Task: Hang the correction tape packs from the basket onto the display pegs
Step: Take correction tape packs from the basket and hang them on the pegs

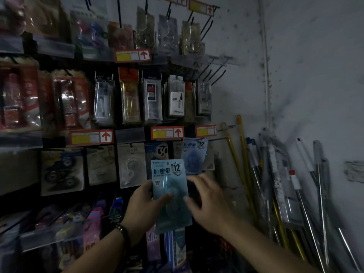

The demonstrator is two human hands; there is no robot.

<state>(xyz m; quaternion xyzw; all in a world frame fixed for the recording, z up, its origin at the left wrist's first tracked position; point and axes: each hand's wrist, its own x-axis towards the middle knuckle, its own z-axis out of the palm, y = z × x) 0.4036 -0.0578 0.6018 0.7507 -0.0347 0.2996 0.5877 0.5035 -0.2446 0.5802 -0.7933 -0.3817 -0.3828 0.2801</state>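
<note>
— So, where is the correction tape pack (170, 186) sitting?
— Just below the hung pack (194, 154). The left hand (141, 201) is pinching its left edge in a closed grip; the right hand (208, 201), fingers spread, is touching its right edge.

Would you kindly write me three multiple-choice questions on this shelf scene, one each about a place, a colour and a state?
1. Where is the hung pack relative to the held pack? A above right; B below left; C on the floor.
2. What colour is the held pack? A red; B light blue; C yellow.
3. The held pack is: A on a peg; B in hand, unhung; C in a basket.
Key: 1 A, it hangs higher and rightward. 2 B, its card is pale blue. 3 B, the left hand grips it and the right hand has its thumb on it.
</note>
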